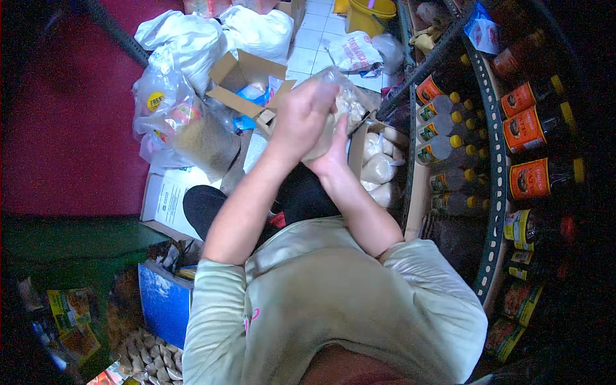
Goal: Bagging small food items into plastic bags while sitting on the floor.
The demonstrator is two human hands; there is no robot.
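I hold a clear plastic bag of pale beige contents in front of me, above my knees. My left hand is closed at the bag's upper part, its fingers blurred by motion and partly hidden behind the back of the hand. Lower down, my right hand cups the bag's right side, with the thumb pointing up along it. Just to the right stands a cardboard box with several filled clear bags inside. What the bag contains is too blurred to name.
An open cardboard box with blue packets stands ahead, beside a large clear sack of grain. White plastic bags lie behind them. Along my right runs a metal-framed shelf of bottles. A yellow bucket stands far back.
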